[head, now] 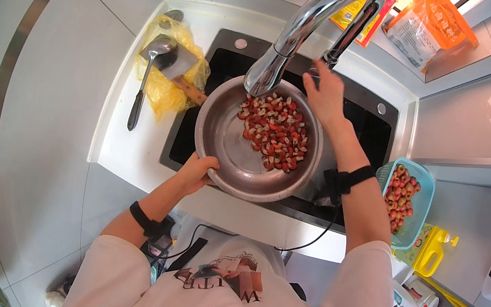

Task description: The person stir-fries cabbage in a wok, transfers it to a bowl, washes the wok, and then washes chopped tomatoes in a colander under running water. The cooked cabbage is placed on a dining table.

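Observation:
My left hand (197, 172) grips the near left rim of a round steel basin (231, 151) over a dark sink (373, 149). Red and whitish pieces of cut fruit (273, 131) lie in the basin, mostly towards its right side. A chrome faucet (287, 44) arches above, its spout over the basin's far rim; whether water runs cannot be told. My right hand (325, 91) is at the faucet's base, fingers spread and slightly blurred, close to the handle, which it partly hides. Whether the fingers touch the handle cannot be told.
Left of the sink, a metal ladle (144, 84) and a cleaver with a wooden handle (190, 91) lie on a yellow plastic bag (165, 97). At right stands a light-blue basket (422, 205) of small red fruit (400, 192), beside a yellow bottle (429, 255). Packages (431, 28) line the back ledge.

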A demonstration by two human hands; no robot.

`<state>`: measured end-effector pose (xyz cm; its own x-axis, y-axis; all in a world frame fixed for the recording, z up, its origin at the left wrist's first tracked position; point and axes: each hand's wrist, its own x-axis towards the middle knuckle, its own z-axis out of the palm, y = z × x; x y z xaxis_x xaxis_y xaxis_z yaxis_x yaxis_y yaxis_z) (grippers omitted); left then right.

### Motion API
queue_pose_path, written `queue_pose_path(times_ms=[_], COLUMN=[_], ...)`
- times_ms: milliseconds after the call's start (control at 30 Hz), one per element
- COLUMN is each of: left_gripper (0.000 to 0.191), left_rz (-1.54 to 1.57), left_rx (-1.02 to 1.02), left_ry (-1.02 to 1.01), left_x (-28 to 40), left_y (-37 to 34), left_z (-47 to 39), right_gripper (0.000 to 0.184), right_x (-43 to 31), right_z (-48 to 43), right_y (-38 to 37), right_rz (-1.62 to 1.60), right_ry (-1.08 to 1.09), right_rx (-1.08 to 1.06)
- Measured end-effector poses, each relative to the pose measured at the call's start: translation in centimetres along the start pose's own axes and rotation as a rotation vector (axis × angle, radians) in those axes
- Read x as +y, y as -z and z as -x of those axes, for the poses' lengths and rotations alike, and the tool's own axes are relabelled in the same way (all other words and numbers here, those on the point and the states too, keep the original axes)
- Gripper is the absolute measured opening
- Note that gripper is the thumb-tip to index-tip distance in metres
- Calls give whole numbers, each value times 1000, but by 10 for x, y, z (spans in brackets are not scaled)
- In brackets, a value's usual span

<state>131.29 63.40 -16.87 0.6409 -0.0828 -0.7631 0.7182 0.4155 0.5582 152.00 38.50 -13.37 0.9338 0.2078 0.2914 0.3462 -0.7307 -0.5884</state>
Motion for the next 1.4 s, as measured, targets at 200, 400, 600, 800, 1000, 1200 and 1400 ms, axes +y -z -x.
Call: queue_pose_path(times_ms=[200, 400, 600, 800, 1000, 1200, 1400], left_gripper=[39, 35, 36, 42, 41, 38, 42], left_rz=[2, 21, -19, 56, 72, 113, 14], left_rx=[-9, 46, 51, 55, 83, 77, 97], left_ry=[8, -27, -45, -47, -38, -32, -5], left_x=[-3, -12, -25, -17, -27, -28, -28], left_y=[7, 8, -18, -22, -24, -4, 5], left_z=[2, 3, 11, 16, 14, 10, 18], right_gripper=[33, 57, 75, 71, 76, 72, 30], right_x=[13, -24, -64, -60, -58, -54, -53], right_z=[39, 116, 113, 116, 114, 121, 104], right_y=[-17, -18, -76, -65, -88, -54, -35], right_rz=[-91, -62, 55, 310, 127, 368, 4], right_ry=[46, -288, -355, 197, -100, 403, 220], right_rx=[54, -296, -450, -725, -495, -1002, -314])
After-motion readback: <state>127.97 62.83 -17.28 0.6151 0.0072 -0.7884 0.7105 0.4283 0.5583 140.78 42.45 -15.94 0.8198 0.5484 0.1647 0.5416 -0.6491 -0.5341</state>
